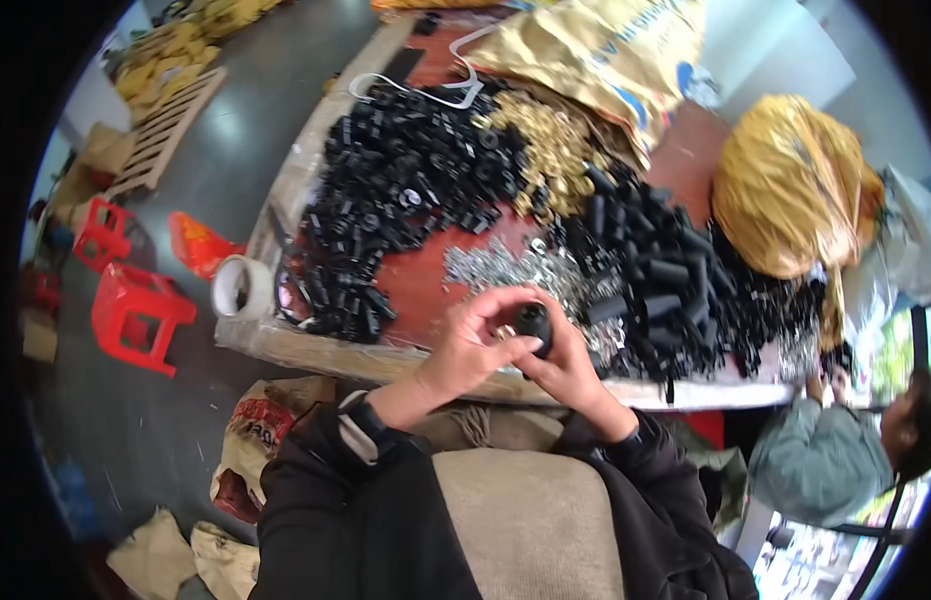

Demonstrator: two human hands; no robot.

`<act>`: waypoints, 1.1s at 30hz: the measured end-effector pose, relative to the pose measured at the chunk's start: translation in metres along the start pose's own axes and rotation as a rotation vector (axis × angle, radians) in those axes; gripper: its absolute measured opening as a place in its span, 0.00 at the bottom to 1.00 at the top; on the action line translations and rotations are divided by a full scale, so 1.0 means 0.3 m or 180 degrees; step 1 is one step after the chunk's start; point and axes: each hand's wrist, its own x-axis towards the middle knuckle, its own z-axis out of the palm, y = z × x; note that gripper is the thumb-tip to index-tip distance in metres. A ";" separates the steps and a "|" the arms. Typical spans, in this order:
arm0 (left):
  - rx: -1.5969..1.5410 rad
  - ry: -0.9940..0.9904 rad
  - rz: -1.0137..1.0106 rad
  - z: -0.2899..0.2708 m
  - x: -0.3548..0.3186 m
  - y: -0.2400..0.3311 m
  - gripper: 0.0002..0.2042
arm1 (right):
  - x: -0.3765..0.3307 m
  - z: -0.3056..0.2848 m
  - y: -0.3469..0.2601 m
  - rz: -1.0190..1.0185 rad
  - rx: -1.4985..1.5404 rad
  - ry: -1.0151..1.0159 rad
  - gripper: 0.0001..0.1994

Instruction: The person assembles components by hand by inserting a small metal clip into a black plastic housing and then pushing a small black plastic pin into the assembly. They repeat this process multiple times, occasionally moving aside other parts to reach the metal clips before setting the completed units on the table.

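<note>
The black cylindrical part of matte plastic or rubber (533, 323) is between the hands, over the near edge of the red-topped surface (426, 275). The right hand (568, 364) is closed around it, its long axis apparently tilted, hole end upward. The left hand (464, 345), immediately left, appears to pinch a small gold-coloured metallic piece (504, 332) beside the part. Fingers hide the part's lower end; contact between piece and part cannot be determined.
</note>
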 end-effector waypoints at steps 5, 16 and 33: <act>0.0177 -0.0092 -0.0133 0.033 -0.002 -0.015 0.26 | -0.035 -0.037 0.023 -0.0020 0.0363 -0.0118 0.30; 0.0050 -0.0272 -0.0202 0.032 0.003 -0.055 0.23 | -0.090 -0.059 0.032 0.0263 0.0519 -0.0471 0.30; -0.2154 -0.0552 -0.2288 0.031 0.062 -0.067 0.18 | -0.013 -0.052 -0.004 -0.0646 -0.1560 -0.1094 0.19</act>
